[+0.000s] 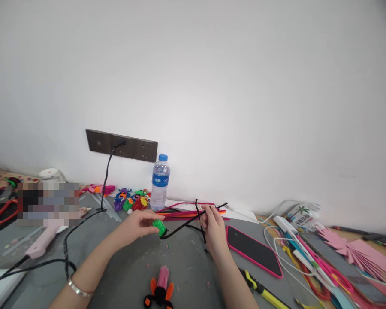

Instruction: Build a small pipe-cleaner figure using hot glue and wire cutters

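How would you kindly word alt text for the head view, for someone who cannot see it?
The left hand holds a green fuzzy piece; the right hand pinches the black stem extending from it, above a gray tabletop. A pink-and-black craft figure lies nearer the camera, a water bottle stands behind, and a phone lies to the right.

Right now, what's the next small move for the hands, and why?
Probably wind the black stem once around the green bundle: the left hand holds the bundle, the right hand pinches the stem, and the length between them runs nearly straight, not wrapped.
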Tool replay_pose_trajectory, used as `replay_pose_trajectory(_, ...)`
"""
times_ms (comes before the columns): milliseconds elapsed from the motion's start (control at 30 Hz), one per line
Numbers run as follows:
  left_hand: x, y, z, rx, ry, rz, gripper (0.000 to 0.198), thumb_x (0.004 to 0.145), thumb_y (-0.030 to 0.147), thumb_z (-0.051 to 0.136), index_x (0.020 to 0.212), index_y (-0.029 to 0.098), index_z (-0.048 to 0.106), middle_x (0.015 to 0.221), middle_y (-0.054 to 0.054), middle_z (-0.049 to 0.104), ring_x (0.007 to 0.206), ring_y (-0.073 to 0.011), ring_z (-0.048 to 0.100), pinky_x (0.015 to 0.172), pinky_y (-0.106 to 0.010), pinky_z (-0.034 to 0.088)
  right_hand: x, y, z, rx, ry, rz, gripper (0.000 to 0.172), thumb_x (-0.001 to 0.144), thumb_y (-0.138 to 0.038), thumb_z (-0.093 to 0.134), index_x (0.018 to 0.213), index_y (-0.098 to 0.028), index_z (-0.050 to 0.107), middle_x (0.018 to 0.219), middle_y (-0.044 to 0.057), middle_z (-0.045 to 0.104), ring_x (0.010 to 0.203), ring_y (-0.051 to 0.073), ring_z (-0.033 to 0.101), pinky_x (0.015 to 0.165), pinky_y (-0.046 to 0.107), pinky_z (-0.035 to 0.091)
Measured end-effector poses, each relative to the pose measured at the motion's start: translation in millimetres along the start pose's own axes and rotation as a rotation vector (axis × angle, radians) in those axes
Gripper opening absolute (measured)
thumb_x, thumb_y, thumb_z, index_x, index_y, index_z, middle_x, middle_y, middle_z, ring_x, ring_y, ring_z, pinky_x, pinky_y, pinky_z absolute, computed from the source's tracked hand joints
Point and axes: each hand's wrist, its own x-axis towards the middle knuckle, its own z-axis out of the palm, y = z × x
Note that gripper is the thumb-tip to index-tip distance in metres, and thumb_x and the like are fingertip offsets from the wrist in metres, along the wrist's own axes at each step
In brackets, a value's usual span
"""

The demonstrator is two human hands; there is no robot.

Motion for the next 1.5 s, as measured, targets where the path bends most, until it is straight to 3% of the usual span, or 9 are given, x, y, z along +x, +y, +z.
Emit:
replay_pose_trajectory(300, 1, -5, 0.1, -0.060, 0.074, -0.014, 0.036, 0.076, 0.044, 0.066, 0.102, 0.019, 0.068, 0.084, -0.004, 0.064, 0.077, -0.0202, 0.059, 0.067, -0.029, 0.047, 7, -3, -9, 0.013, 0.120, 0.002, 0.031, 0.078, -0.050, 0.058, 0.090, -0.021, 0.058, 0.062, -0.005, 0.048, 0.046, 0.010, 0.037, 0.045, 0.024, 0.030)
replay_pose_trajectory(433, 2, -1, -2.6, -0.167, 0.143, 0.005, 0.032, 0.074, 0.042, 0.068, 0.095, 0.019, 0.062, 0.091, -0.005, 0.064, 0.081, -0.0202, 0.061, 0.070, -0.029, 0.049, 5, 1, -8, -0.232, 0.166, -0.128, 0.038, 0.078, -0.049, 0.060, 0.103, -0.020, 0.060, 0.102, 0.006, 0.063, 0.088, 0.020, 0.059, 0.074, 0.031, 0.044)
replay_pose_trajectory(533, 3, 3, -4.7, -0.197, 0.194, -0.008, 0.032, 0.072, 0.044, 0.069, 0.090, 0.019, 0.059, 0.083, -0.003, 0.063, 0.076, -0.0195, 0.061, 0.066, -0.029, 0.049, 4, 5, -7, -0.354, 0.120, -0.228, 0.044, 0.081, -0.049, 0.057, 0.114, -0.020, 0.059, 0.123, 0.011, 0.059, 0.114, 0.026, 0.052, 0.093, 0.039, 0.039)
replay_pose_trajectory(633, 2, 5, -5.0, -0.195, 0.182, 0.000, 0.032, 0.072, 0.044, 0.069, 0.089, 0.020, 0.058, 0.084, -0.003, 0.063, 0.077, -0.0195, 0.061, 0.065, -0.029, 0.049, 2, 7, -4, -0.451, 0.078, -0.331, 0.040, 0.083, -0.051, 0.054, 0.105, -0.019, 0.067, 0.119, 0.012, 0.062, 0.118, 0.028, 0.050, 0.099, 0.045, 0.035)
replay_pose_trajectory(800, 1, 4, -1.7, -0.169, 0.091, 0.011, 0.031, 0.075, 0.042, 0.067, 0.094, 0.019, 0.059, 0.089, -0.004, 0.063, 0.083, -0.0205, 0.061, 0.070, -0.029, 0.050, -12, -3, 13, -0.408, -0.177, -0.283, 0.040, 0.085, -0.054, 0.053, 0.090, -0.018, 0.071, 0.088, 0.009, 0.068, 0.090, 0.025, 0.059, 0.085, 0.039, 0.043)
replay_pose_trajectory(933, 0, 3, 2.0, -0.094, 0.042, 0.036, 0.028, 0.077, 0.040, 0.065, 0.094, 0.019, 0.062, 0.088, -0.005, 0.064, 0.082, -0.0206, 0.062, 0.073, -0.030, 0.051, -24, -8, 27, -0.159, -0.392, -0.035, 0.040, 0.079, -0.055, 0.061, 0.089, -0.017, 0.067, 0.053, -0.005, 0.045, 0.051, 0.012, 0.043, 0.053, 0.025, 0.036)
replay_pose_trajectory(1133, 1, -3, 6.7, 0.140, 0.038, 0.076, 0.032, 0.077, 0.036, 0.064, 0.106, 0.023, 0.069, 0.100, -0.006, 0.067, 0.084, -0.0205, 0.061, 0.074, -0.029, 0.048, -22, 1, 26, -0.104, -0.423, 0.175, 0.045, 0.070, -0.061, 0.067, 0.068, -0.017, 0.056, 0.044, -0.012, 0.028, 0.039, 0.004, 0.021, 0.041, 0.020, 0.017)
replay_pose_trajectory(1333, 4, -7, 11.6, 0.199, -0.009, 0.081, 0.021, 0.075, 0.028, 0.065, 0.094, 0.022, 0.066, 0.084, -0.002, 0.066, 0.073, -0.0183, 0.060, 0.066, -0.026, 0.046, -26, 4, 27, -0.339, -0.491, 0.165, 0.047, 0.073, -0.066, 0.059, 0.068, -0.020, 0.051, 0.039, -0.010, 0.040, 0.032, 0.006, 0.030, 0.035, 0.020, 0.020)
replay_pose_trajectory(1500, 3, -4, 16.9, 0.272, -0.070, 0.109, 0.020, 0.077, 0.021, 0.060, 0.095, 0.023, 0.069, 0.091, -0.004, 0.066, 0.074, -0.0175, 0.060, 0.069, -0.026, 0.045, -31, 6, 27, -0.440, -0.534, 0.093, 0.041, 0.080, -0.060, 0.054, 0.069, -0.020, 0.050, 0.041, -0.008, 0.043, 0.034, 0.007, 0.032, 0.037, 0.021, 0.024)
